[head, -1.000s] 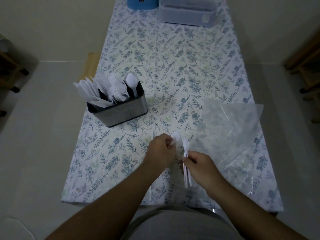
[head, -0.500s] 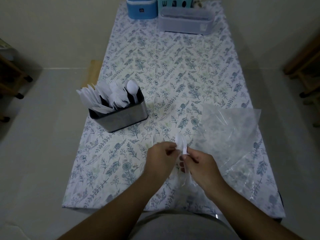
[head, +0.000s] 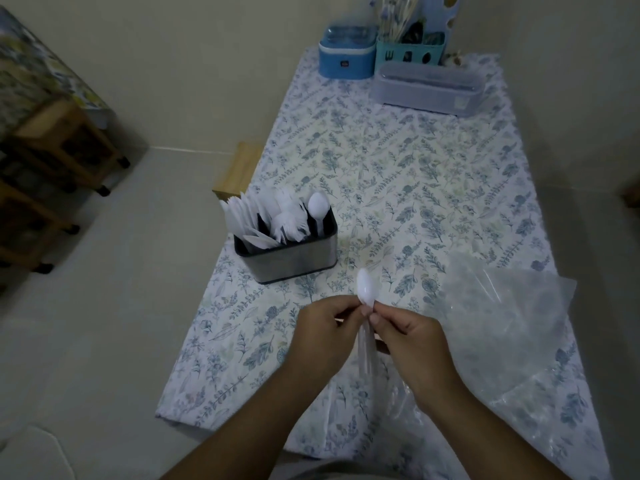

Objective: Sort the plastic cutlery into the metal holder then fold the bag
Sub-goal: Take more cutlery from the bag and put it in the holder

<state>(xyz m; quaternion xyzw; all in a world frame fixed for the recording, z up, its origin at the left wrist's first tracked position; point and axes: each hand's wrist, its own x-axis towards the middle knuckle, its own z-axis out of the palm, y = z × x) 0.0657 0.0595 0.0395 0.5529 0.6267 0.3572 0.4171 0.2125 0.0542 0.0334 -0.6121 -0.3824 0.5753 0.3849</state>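
Near table [head: 398,168] front edge, both hands pinched spoons [head: 366,289]: left hand [head: 323,332], right hand [head: 410,337]. Sorting step, likely last spoons. Next: drop them beside spoon in holder [head: 294,259]. Bag [head: 519,323] lay unfolded, right.

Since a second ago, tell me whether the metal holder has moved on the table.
No. The metal holder sits at the same spot on the tablecloth, near its left edge; only the camera shifted.

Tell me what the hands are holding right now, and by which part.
Both the left hand and right hand pinch white plastic spoons at the neck, just below the bowl; the handles hang down between the hands.
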